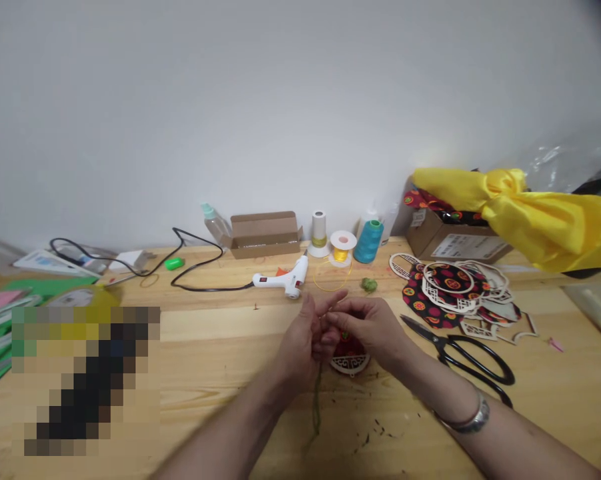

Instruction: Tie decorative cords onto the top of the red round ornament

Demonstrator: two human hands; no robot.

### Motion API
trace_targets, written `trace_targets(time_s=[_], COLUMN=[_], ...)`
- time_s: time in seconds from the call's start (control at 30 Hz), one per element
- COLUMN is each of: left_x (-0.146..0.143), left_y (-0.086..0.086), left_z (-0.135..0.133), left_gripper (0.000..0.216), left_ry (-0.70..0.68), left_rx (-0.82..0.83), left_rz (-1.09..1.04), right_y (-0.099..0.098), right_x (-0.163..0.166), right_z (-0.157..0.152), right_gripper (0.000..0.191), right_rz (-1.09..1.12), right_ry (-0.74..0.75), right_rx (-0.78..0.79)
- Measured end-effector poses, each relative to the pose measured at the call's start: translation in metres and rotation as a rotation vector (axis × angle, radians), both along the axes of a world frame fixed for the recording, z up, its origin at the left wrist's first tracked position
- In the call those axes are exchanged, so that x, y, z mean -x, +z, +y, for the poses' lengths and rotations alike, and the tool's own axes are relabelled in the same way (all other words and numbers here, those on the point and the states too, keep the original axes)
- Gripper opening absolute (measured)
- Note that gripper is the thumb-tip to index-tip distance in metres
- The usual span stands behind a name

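Observation:
Both my hands meet over the middle of the wooden table point(220, 333). My left hand point(306, 339) is closed in a pinch around a green cord point(317, 400) that hangs down toward me. My right hand point(370, 328) is closed, its fingers pinching at the top of a small round ornament point(349, 355) with red patterned cloth and a pale wooden fretwork rim. The ornament rests on the table under my hands and is partly hidden by them. A metal bracelet circles my right wrist.
Black scissors point(473, 357) lie right of my hands, beside a heap of wooden cut-outs and patterned cloth discs point(455, 290). A white glue gun point(283, 280), thread spools point(368, 241), cardboard boxes point(263, 235) and yellow fabric point(530, 207) line the back. Green sheets lie at left.

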State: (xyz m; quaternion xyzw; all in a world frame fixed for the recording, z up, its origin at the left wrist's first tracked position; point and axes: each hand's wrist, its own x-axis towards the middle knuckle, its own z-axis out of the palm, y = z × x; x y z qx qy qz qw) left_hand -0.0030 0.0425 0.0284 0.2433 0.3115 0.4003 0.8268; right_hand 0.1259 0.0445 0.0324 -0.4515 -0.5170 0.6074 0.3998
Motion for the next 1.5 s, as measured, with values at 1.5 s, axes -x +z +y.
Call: trace_targets(time_s=[1.5], left_x=[-0.003], left_y=[-0.007], left_z=[0.001], left_gripper=[0.028], left_ry=[-0.164], left_rx=[-0.062], left_rz=[0.338], right_y=[0.017], right_x=[-0.076], right_z=[0.039], right_gripper=[0.020], right_rz=[0.267], right_ry=[-0.705], right_rx=[-0.284])
